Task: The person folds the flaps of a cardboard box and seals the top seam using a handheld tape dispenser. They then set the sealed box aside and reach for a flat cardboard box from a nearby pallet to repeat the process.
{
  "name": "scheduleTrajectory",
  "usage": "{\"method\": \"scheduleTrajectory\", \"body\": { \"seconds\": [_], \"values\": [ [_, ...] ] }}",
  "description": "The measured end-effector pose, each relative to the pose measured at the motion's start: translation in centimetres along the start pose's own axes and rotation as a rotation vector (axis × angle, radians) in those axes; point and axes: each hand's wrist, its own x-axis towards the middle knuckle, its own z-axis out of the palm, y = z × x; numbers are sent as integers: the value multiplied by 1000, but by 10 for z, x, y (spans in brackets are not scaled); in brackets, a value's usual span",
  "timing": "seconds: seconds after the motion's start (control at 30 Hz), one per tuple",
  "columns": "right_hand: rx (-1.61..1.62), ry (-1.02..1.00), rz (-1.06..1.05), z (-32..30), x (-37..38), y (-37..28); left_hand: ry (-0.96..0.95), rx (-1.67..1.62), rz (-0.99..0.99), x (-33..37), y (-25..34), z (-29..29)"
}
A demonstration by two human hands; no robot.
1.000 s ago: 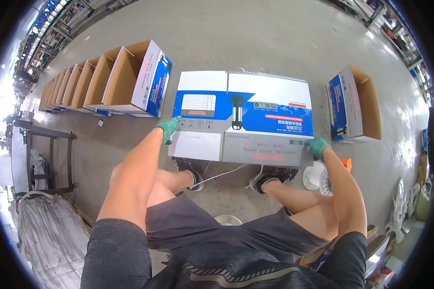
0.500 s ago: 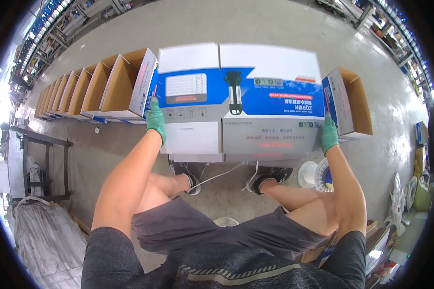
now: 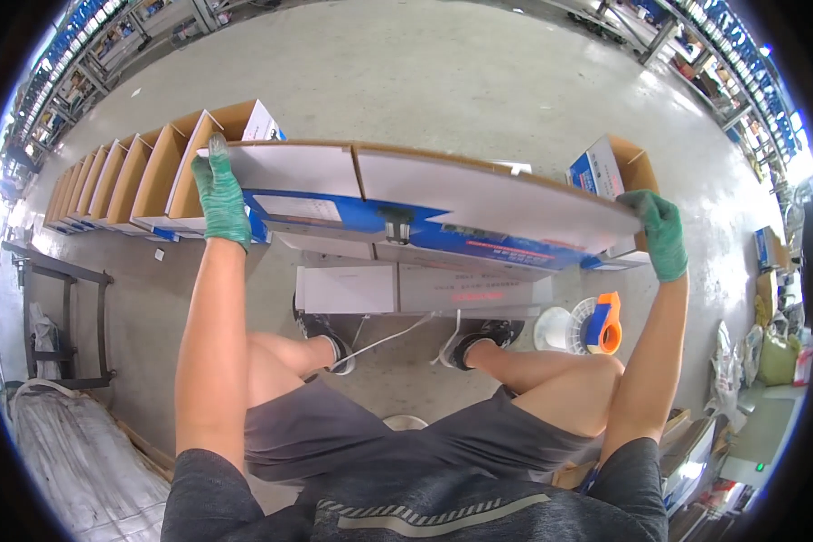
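Note:
A wide flattened carton (image 3: 497, 196), white and blue outside with brown cardboard edges, spans the space in front of me, tilted so that its face looks foreshortened. My left hand (image 3: 221, 200), in a green glove, grips its upper left corner. At the opposite end, my right hand (image 3: 661, 235), gloved alike, has its fingers curled over the right corner. Under the held carton lies another flat white and grey carton (image 3: 348, 287), in front of my shoes. Part of it is hidden by the held one.
To the left, a row of open boxes (image 3: 144, 185) recedes along the floor. One more open box (image 3: 637, 163) stands behind my right hand. An orange tape dispenser (image 3: 609, 327) and a white spool (image 3: 556, 330) sit by my right knee. A dark metal frame (image 3: 68, 312) is at left.
The held carton has tipped from facing me to a slanted, nearly edge-on pose. Both hands have shifted from its sides to its upper corners, uncovering the lower carton and the tape dispenser.

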Motion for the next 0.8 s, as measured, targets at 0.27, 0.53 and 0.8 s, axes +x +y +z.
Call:
{"method": "scheduleTrajectory", "body": {
  "seconds": [0.27, 0.53, 0.8],
  "values": [
    [-472, -732, 201, 26, 51, -94, -217, 110, 32, -2, 11, -19],
    [-483, -661, 143, 15, 63, -62, -365, 67, 12, -24, 26, -15],
    [-702, -316, -34, 43, 57, -118, -462, -319, -38, 10, 30, -1]
  ]
}}
